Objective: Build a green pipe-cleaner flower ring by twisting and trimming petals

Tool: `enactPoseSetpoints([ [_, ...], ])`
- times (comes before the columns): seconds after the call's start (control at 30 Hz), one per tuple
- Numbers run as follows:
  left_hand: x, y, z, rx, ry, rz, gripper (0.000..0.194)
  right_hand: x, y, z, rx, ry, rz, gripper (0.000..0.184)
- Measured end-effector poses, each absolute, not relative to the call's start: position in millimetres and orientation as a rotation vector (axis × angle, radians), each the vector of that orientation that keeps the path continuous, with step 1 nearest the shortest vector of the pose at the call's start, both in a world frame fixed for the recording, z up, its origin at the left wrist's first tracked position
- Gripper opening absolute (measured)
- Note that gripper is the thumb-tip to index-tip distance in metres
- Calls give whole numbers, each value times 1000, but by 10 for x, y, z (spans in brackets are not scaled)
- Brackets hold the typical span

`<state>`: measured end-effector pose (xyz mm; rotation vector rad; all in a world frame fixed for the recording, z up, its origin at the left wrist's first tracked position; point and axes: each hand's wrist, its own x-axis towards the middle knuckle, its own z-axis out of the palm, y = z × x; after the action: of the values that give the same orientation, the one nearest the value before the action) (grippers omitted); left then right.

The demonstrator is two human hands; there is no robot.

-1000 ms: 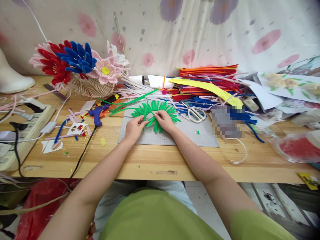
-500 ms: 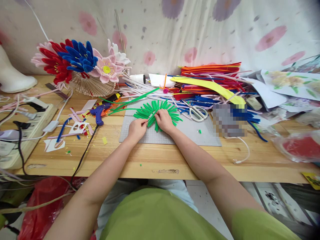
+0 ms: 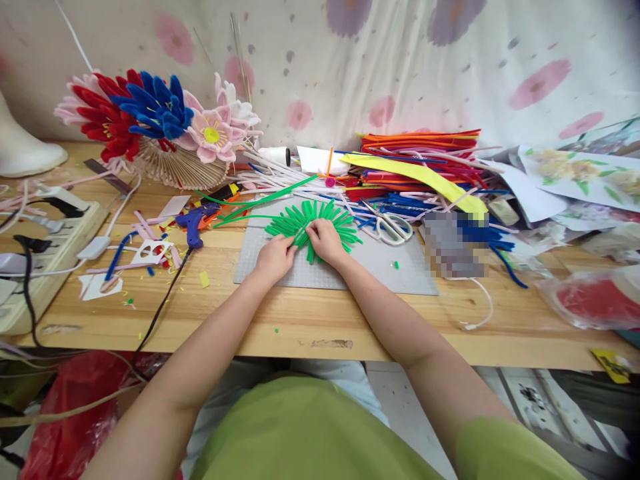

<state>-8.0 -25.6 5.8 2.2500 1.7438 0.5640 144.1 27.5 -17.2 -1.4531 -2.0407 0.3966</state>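
A fan of looped green pipe cleaners [image 3: 327, 215] lies on a grey cutting mat [image 3: 390, 270] at the middle of the wooden table [image 3: 350, 320]. My left hand [image 3: 274, 256] pinches the fan's lower left part with its fingers closed. My right hand [image 3: 325, 240] rests on the fan's centre, fingers curled and pinching the loops. Both hands almost touch each other over the green piece.
White-handled scissors [image 3: 393, 228] and a heap of coloured pipe cleaners [image 3: 420, 167] lie behind the mat. A blue glue gun [image 3: 195, 223] with a black cord lies left of it, a power strip [image 3: 40, 257] further left. Finished pipe-cleaner flowers [image 3: 150, 117] stand at the back left.
The hands stay pinched on the green fan, the left hand shifting slightly closer to the right; the view has shifted a little.
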Motion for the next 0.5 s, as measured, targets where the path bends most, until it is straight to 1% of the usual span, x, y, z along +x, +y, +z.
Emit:
enactPoseSetpoints([
  [0.1,-66,-274,61,2297,1736,523,32,1440,273,-171,-1455,-2035,402,16],
  [0.23,-84,-286,73,2216,1894,561,36,1444,271,-178,-1466,-2031,415,17],
  [0.4,-145,-284,62,2067,1918,689,24,1449,277,-192,-1447,-1942,438,15],
  [0.5,-151,-273,39,2013,1941,703,22,1455,282,-196,-1450,-1926,457,14],
])
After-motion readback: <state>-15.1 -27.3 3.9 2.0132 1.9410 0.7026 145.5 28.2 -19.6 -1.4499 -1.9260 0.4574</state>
